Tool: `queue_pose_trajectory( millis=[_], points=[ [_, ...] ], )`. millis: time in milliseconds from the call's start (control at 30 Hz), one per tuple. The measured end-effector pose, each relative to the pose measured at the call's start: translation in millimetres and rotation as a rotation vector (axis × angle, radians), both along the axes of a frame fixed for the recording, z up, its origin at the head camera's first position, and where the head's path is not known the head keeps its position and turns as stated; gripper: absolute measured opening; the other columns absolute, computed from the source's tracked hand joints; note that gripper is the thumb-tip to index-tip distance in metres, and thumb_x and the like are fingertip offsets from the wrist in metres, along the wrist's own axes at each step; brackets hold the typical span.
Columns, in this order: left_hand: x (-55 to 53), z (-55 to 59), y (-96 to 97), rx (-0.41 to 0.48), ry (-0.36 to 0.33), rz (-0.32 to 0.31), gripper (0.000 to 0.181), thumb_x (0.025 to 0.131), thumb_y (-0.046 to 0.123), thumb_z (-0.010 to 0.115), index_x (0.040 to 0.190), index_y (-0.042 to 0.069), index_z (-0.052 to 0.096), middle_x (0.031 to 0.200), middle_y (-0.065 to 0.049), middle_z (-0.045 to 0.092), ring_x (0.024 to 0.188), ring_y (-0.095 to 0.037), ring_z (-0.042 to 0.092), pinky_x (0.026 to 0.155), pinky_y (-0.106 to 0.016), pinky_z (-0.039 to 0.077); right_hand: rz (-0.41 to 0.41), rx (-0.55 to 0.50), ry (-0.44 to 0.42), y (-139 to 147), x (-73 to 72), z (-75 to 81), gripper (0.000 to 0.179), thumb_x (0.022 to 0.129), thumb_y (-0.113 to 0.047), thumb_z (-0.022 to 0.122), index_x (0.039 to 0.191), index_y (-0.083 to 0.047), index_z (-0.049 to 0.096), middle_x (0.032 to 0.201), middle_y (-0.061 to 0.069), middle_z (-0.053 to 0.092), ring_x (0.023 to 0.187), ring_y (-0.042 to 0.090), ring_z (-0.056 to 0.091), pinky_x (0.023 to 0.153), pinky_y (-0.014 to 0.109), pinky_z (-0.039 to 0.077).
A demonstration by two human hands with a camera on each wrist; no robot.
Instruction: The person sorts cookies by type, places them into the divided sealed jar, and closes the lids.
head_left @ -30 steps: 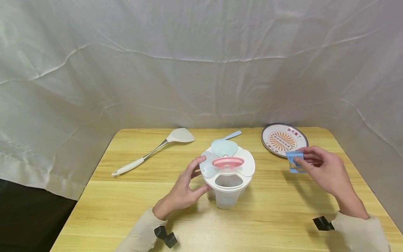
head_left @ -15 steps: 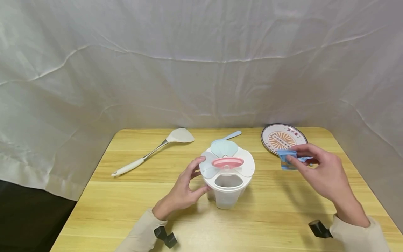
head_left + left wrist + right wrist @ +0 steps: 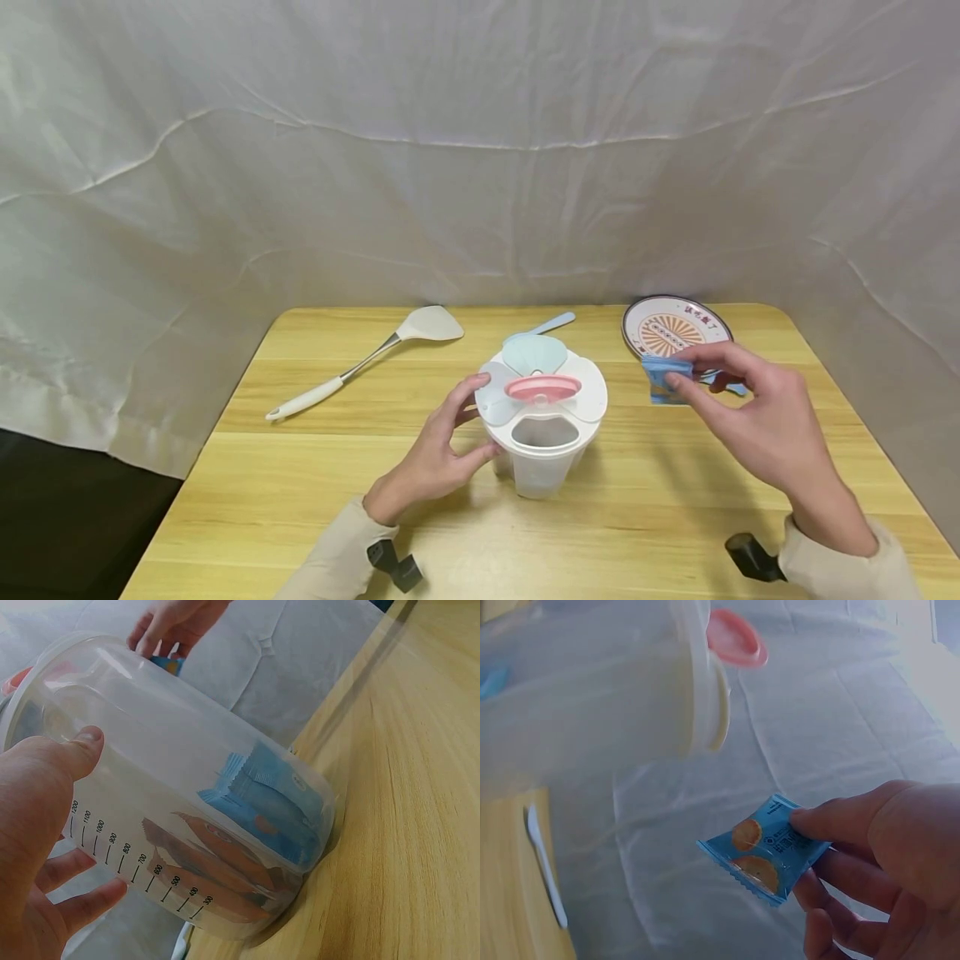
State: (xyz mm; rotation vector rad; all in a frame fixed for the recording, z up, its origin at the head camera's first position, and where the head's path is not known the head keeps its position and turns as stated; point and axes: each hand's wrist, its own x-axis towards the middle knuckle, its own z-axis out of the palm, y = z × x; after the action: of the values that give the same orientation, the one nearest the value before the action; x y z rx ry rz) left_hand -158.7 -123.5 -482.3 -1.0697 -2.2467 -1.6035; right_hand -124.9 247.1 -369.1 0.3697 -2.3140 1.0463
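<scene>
A translucent plastic storage container [image 3: 542, 475] stands on the table, its round lid bearing petal flaps. The pink flap [image 3: 543, 387] is raised over an opening at the near side. My left hand [image 3: 435, 454] grips the container's left side, thumb and fingers around it. Through the wall in the left wrist view, blue packets [image 3: 274, 799] and brown-orange packets [image 3: 217, 859] lie at the bottom. Between thumb and fingers, my right hand [image 3: 768, 408] pinches a blue biscuit packet [image 3: 761, 847] above the table, right of the container. More blue wrapping [image 3: 726, 383] shows behind those fingers.
A round patterned plate [image 3: 667, 321] lies at the back right. Behind the container is a light-blue utensil handle [image 3: 553, 322]. A white-handled spatula [image 3: 360, 362] lies to the left. Grey cloth [image 3: 480, 167] hangs around the wooden table.
My right hand has moved left with the biscuit packet, bringing it closer to the container. Blue wrapping behind the right fingers has come into sight. The left hand and container stay still.
</scene>
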Motion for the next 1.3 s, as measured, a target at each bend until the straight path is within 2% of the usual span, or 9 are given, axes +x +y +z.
queue_pose_trajectory(
  millis=[133, 267, 433, 800, 1033, 1133, 1200, 1300],
  points=[
    [-0.2, -0.2, -0.2, 0.0, 0.006, 0.0, 0.086, 0.088, -0.007, 0.085, 0.159, 0.002, 0.038, 0.165, -0.027, 0.046, 0.147, -0.041, 0.057, 0.119, -0.045, 0.06, 0.042, -0.027, 0.024, -7, 4.6, 5.4, 0.038, 0.077, 0.01, 0.091, 0.106, -0.014, 0.083, 0.097, -0.031, 0.076, 0.08, -0.01, 0.065, 0.076, 0.002, 0.051],
    [-0.6, -0.4, -0.1, -0.001, 0.01, -0.001, 0.087, 0.088, -0.007, 0.085, 0.16, 0.002, 0.037, 0.165, -0.026, 0.046, 0.147, -0.039, 0.058, 0.118, -0.046, 0.06, 0.101, -0.064, 0.051, -13, 6.8, 10.0, 0.04, 0.078, 0.015, 0.088, 0.108, -0.01, 0.083, 0.101, -0.019, 0.079, 0.084, -0.005, 0.069, 0.08, 0.003, 0.056],
    [-0.3, -0.5, -0.2, -0.001, 0.009, -0.004, 0.087, 0.088, -0.006, 0.086, 0.16, 0.002, 0.037, 0.165, -0.027, 0.046, 0.146, -0.041, 0.058, 0.118, -0.046, 0.06, 0.151, -0.092, 0.087, -21, 6.8, 14.2, 0.041, 0.077, 0.02, 0.086, 0.108, -0.006, 0.081, 0.101, -0.006, 0.077, 0.09, 0.002, 0.069, 0.083, 0.006, 0.059],
    [-0.3, 0.0, 0.5, -0.003, 0.009, -0.007, 0.087, 0.088, -0.006, 0.085, 0.16, 0.004, 0.037, 0.165, -0.026, 0.046, 0.146, -0.043, 0.057, 0.118, -0.047, 0.06, 0.223, -0.106, 0.12, -39, 16.0, 23.9, 0.045, 0.07, 0.021, 0.089, 0.103, -0.007, 0.081, 0.097, -0.007, 0.079, 0.084, 0.002, 0.067, 0.08, 0.01, 0.056],
    [-0.9, -0.3, 0.6, 0.005, 0.014, -0.005, 0.087, 0.088, -0.007, 0.085, 0.16, 0.004, 0.037, 0.165, -0.026, 0.047, 0.146, -0.041, 0.058, 0.117, -0.047, 0.06, 0.339, -0.151, 0.179, -55, 15.4, 18.3, 0.043, 0.069, 0.021, 0.088, 0.103, -0.006, 0.08, 0.095, -0.002, 0.08, 0.082, 0.004, 0.068, 0.079, 0.013, 0.057],
    [-0.6, -0.6, 0.5, 0.004, 0.018, -0.005, 0.087, 0.088, -0.008, 0.085, 0.16, 0.005, 0.037, 0.165, -0.026, 0.047, 0.145, -0.039, 0.059, 0.117, -0.046, 0.061, 0.361, -0.157, 0.181, -62, 15.6, 15.1, 0.045, 0.069, 0.021, 0.088, 0.103, -0.007, 0.079, 0.096, -0.002, 0.08, 0.082, 0.005, 0.068, 0.079, 0.014, 0.056],
    [-0.7, -0.9, 0.5, 0.004, 0.021, -0.005, 0.087, 0.088, -0.008, 0.085, 0.16, 0.005, 0.037, 0.164, -0.026, 0.047, 0.144, -0.039, 0.06, 0.117, -0.046, 0.061, 0.367, -0.154, 0.182, -66, 15.9, 13.5, 0.042, 0.071, 0.017, 0.089, 0.103, -0.008, 0.08, 0.096, 0.0, 0.08, 0.083, 0.005, 0.067, 0.079, 0.014, 0.056],
    [-0.6, -0.2, 1.2, 0.004, 0.018, -0.007, 0.087, 0.088, -0.007, 0.085, 0.16, 0.005, 0.037, 0.164, -0.026, 0.047, 0.144, -0.041, 0.06, 0.117, -0.046, 0.061, 0.379, -0.147, 0.187, -72, 15.8, 11.8, 0.028, 0.082, 0.002, 0.092, 0.104, -0.01, 0.08, 0.095, 0.003, 0.08, 0.085, 0.004, 0.067, 0.079, 0.015, 0.055]
  ],
)
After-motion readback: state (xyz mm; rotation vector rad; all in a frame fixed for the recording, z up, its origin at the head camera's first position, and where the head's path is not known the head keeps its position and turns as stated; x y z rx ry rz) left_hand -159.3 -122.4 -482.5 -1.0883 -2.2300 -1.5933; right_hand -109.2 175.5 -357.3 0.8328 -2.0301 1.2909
